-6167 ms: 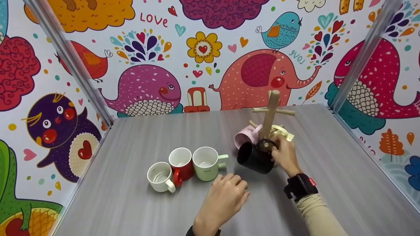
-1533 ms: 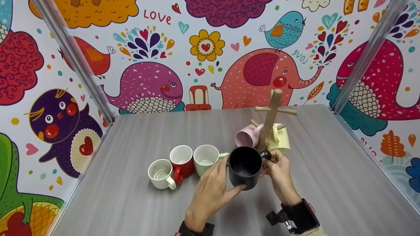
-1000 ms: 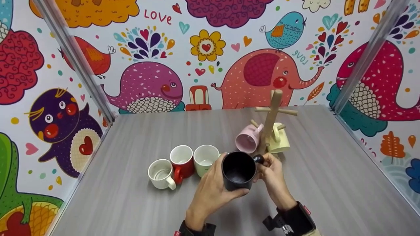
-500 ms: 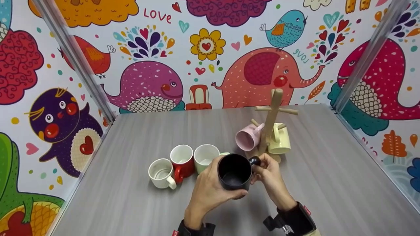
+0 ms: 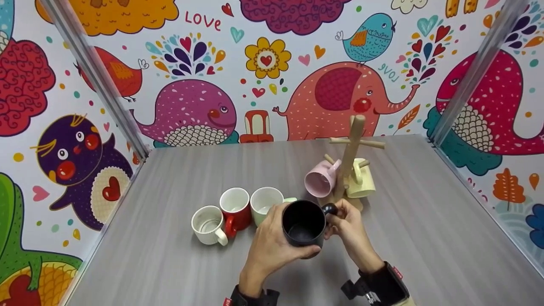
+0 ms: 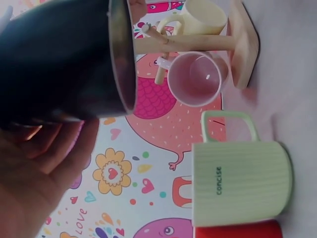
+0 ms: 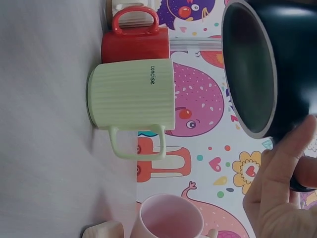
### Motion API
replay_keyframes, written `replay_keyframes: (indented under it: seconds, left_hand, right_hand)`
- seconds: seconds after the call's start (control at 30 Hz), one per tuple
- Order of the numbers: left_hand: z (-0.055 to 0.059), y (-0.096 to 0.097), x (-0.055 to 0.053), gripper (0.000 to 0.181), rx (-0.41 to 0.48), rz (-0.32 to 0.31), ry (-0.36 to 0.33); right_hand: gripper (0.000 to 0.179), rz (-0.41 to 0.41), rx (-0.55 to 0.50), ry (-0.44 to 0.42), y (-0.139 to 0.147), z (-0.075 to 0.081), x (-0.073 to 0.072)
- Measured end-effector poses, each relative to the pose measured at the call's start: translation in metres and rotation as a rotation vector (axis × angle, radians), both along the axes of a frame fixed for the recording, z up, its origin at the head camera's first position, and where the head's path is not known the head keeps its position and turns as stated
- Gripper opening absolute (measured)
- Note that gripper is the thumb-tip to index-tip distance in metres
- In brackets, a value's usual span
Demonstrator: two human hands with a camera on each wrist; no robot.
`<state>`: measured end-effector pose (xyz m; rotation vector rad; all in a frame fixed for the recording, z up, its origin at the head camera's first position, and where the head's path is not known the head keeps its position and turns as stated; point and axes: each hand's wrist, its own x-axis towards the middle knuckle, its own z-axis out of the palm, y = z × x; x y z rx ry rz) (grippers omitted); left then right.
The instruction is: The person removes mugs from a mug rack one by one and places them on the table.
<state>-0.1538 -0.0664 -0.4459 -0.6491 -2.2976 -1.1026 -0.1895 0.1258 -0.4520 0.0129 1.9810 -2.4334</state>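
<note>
A black mug [image 5: 302, 225] is held off the table between both hands, its mouth tilted toward the head camera. My left hand [image 5: 268, 248] grips the mug's body from the left, thumb along the near side. With its fingers, my right hand [image 5: 350, 225] pinches the mug's handle [image 5: 330, 209] on the right. Just behind stands a wooden mug tree [image 5: 349, 159]. A pink mug [image 5: 321, 180] hangs on its left side and a pale yellow mug [image 5: 362, 180] on its right. In the left wrist view the black mug [image 6: 64, 59] hides part of the left hand's fingers.
Left of the hands, a light green mug [image 7: 131, 94], a red mug [image 5: 236, 210] and a cream mug [image 5: 208, 225] stand upright close together on the grey table [image 5: 170, 178]. Patterned panels [image 5: 263, 25] enclose the back and sides. Upper pegs [image 5: 372, 145] of the tree bear no mugs.
The black mug has come off the mug tree's lower front and moved left and nearer. My left hand has taken hold of its body. In the last half second almost nothing moved.
</note>
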Motion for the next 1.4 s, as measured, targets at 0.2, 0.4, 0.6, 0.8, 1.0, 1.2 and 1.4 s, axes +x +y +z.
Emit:
replay_keyframes:
  seconds: [0.2,0.4,0.6,0.8,1.0,1.2,1.4]
  left_hand:
    - [0.0032,0.0002,0.0015,0.088,-0.006,0.011,0.004]
    - [0.0057,0.0011,0.0021,0.087,0.013,0.004,0.029]
    - [0.0047,0.0012,0.0016,0.088,0.016,0.002,0.053]
    - [0.0051,0.0012,0.0023,0.087,0.006,0.02,0.046]
    - [0.0057,0.0021,0.0041,0.085,-0.015,0.056,0.042]
    - [0.0043,0.002,0.0055,0.084,-0.017,0.096,0.045]
    - [0.0041,0.0011,0.0061,0.084,-0.024,0.115,0.061]
  right_hand:
    - [0.02,0.014,-0.002,0.0,0.0,0.0011,0.0016]
    - [0.021,0.022,-0.005,-0.001,-0.0003,0.0041,0.002]
    - [0.021,0.022,0.001,-0.013,-0.0005,0.0041,0.0014]
    - [0.021,0.033,0.012,-0.011,0.0003,0.0035,0.0012]
    - [0.02,0.047,0.033,-0.007,0.0017,0.0027,0.0007]
    - [0.019,0.107,0.026,0.004,0.0033,0.0032,0.0]
    - [0.016,0.189,0.057,0.032,0.0077,0.0037,-0.0023]
